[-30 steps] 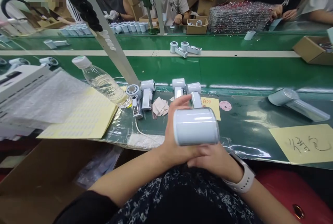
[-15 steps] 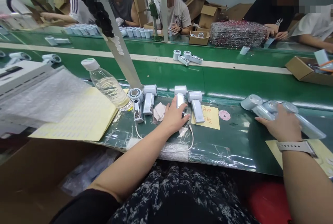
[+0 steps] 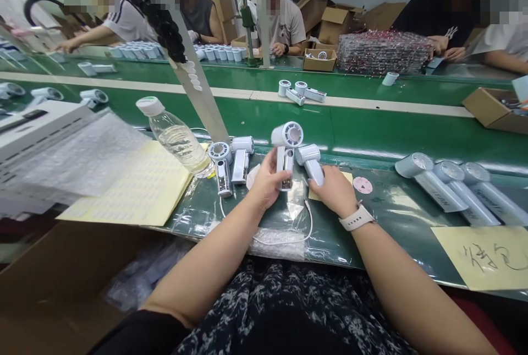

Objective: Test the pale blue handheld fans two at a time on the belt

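Left hand [image 3: 266, 179] wrapped firmly round a pale handheld fan [image 3: 284, 151], holding it up, head on top! Right hand [image 3: 336, 192] curled over a second fan [image 3: 313, 170], fingers on its handle. Just left, two more fans [image 3: 240, 159] beside a clear water bottle [image 3: 175, 137]; three fans [image 3: 449, 187] lie far right, on the green conveyor belt [image 3: 280, 124].

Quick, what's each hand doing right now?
Left hand: closed, holding a pale blue handheld fan.
Right hand: touching a second handheld fan, grip unclear.
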{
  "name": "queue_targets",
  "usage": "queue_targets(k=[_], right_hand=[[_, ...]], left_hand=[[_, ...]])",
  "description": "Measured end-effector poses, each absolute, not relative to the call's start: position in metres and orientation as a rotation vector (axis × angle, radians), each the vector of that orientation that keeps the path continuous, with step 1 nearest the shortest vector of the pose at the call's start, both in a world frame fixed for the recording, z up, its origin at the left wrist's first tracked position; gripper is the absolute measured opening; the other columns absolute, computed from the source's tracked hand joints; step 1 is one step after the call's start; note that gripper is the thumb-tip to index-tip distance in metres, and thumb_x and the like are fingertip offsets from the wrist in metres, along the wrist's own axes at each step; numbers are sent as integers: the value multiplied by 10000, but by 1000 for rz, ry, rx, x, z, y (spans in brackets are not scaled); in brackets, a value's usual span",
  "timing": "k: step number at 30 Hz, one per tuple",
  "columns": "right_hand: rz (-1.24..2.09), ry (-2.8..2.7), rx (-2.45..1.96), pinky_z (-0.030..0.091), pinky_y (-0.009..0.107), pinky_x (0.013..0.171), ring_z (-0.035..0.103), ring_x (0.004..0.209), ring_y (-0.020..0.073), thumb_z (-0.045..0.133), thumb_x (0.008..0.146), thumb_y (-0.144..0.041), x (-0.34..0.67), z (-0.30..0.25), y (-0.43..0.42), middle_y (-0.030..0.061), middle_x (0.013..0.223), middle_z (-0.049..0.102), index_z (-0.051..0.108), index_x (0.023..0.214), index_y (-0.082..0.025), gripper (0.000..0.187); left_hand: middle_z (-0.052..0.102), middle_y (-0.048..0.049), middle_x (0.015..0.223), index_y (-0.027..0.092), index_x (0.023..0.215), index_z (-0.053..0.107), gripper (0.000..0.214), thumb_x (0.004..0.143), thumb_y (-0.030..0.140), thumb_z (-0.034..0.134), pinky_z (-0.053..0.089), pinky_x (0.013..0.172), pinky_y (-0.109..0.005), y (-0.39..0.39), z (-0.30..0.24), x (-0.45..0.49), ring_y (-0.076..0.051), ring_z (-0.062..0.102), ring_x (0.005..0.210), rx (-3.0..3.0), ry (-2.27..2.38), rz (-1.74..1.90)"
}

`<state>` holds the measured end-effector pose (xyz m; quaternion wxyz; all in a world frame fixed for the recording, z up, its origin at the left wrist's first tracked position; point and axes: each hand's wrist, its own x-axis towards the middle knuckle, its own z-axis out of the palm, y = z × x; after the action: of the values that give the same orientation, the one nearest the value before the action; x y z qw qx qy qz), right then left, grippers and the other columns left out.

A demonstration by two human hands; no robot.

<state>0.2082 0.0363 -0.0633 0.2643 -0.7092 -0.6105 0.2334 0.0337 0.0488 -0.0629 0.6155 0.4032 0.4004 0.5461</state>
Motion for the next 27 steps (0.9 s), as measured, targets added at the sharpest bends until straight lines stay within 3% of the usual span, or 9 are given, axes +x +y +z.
queue_targets(k=[3,6,9,12,17,21,27], right_hand=[[837,-1560,-1787,504,429,765,668,917,317,607,780,-338,216,-54,23,146,950,688,577,886,-177,195],[1060,-1420,-1596,546,391,653,703,794,255,556,840,-443,215,-42,-7,116,972,707,488,1055,-195,335],[1328,-1129,-1318,567,370,650,692,708,207,739,757,-459,202,-30,-42,58,932,708,410,1149,-228,562],[1456,-1015,-1220,566,341,661,673,688,183,850,699,-392,190,-16,-65,17,872,698,439,1209,-237,673],[1473,-1100,-1220,566,330,740,672,811,187,794,790,-423,186,-6,-79,59,1007,675,515,1251,-222,575],[1573,-1013,-1083,575,312,700,681,800,175,696,890,-436,186,-9,-90,38,993,668,489,1284,-276,473],[1562,-983,-1083,596,316,679,694,770,176,754,848,-419,182,-5,-100,59,1025,687,508,1244,-277,487]], left_hand=[[583,32,763,188,936,563,509,499,167,823,440,638,-265,43,-58,36,-117,539,648,740,800,1134],[601,36,725,187,865,565,480,495,212,869,443,641,-258,42,-56,35,-110,544,633,711,796,1145],[642,-3,723,174,857,602,447,598,435,858,464,637,-289,43,-59,36,-141,578,632,685,802,1114],[683,-30,750,177,902,633,504,665,595,781,491,664,-330,43,-63,40,-190,622,672,673,814,1098],[740,-39,887,179,1007,653,443,697,458,802,491,809,-337,43,-67,46,-237,663,888,683,874,1130],[741,-45,849,166,1003,659,391,708,384,793,485,790,-336,45,-69,44,-236,662,855,696,916,1131],[737,-42,791,174,1007,665,431,667,389,819,490,738,-351,47,-78,43,-241,666,773,710,924,1117]])
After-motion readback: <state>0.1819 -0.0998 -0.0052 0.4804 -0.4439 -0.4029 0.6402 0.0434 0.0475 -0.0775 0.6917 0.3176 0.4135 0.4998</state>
